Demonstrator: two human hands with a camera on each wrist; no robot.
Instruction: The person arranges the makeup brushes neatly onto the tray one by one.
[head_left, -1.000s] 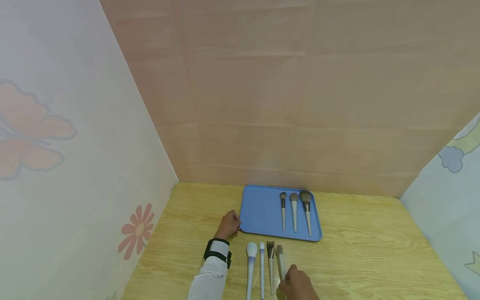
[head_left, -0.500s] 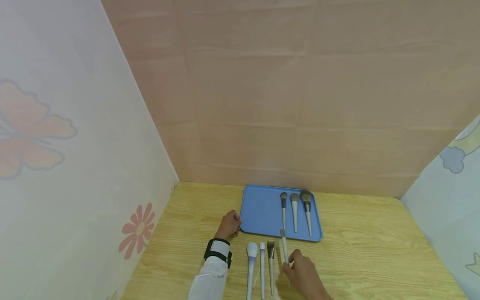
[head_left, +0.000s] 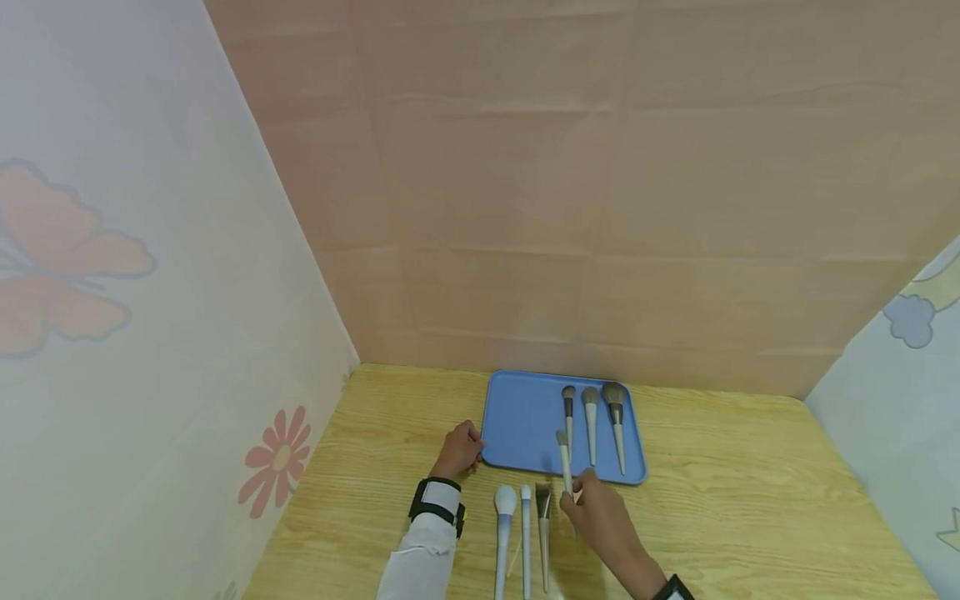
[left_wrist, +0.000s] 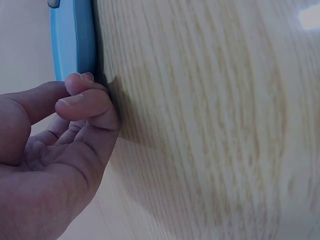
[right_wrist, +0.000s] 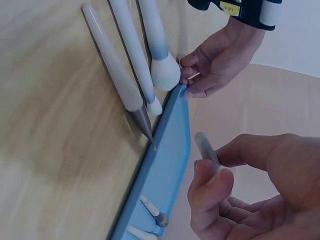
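Observation:
My right hand (head_left: pixel 600 510) pinches a makeup brush (head_left: pixel 566 463) by its pale handle, with the grey-brown bristles pointing away over the near edge of the blue tray (head_left: pixel 517 417). In the right wrist view the handle end (right_wrist: pixel 206 149) shows between thumb and fingers. At the tray's near left corner, my left hand (head_left: pixel 459 448) grips the rim with curled fingers. Three makeup brushes lie side by side on the tray's right part: a small dark one (head_left: pixel 568 403), a pale-handled one (head_left: pixel 591 417) and a large fluffy one (head_left: pixel 615 404).
Before the tray, three more brushes lie on the wooden table (head_left: pixel 720 483): a white-headed one (head_left: pixel 505 521), a slim white one (head_left: pixel 526 533) and a flat dark-bristled one (head_left: pixel 543 525). Walls (head_left: pixel 487 275) enclose the table at the back and sides.
My right hand has lifted the makeup brush from beside the others and carried it forward to the tray's near edge. The left hand has stayed at the corner.

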